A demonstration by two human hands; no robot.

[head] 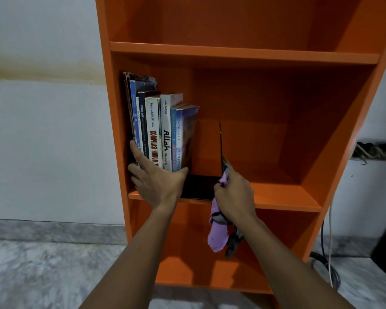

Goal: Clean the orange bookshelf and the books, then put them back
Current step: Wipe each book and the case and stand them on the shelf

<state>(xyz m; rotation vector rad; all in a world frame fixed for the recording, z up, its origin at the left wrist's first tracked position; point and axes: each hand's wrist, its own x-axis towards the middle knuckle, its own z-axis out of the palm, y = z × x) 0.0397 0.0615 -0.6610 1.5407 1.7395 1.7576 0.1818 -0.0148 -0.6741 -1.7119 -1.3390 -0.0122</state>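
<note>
On the left end of the orange bookshelf's middle board, we are squeezing the upright books between our left hand's fingers and thumb. Our right hand is clutching a purple cloth and a black bookend, just right of the books.

The orange bookshelf is showing smooth laminated board with a faint satin sheen. The books are showing paper covers, some spines slightly glossy. The bookend is looking like thin, dark, matt sheet metal. The cloth is hanging as soft purple-and-grey fabric with ragged edges. The floor is looking like smooth marble-patterned tile, and the wall is looking matt and painted.
</note>
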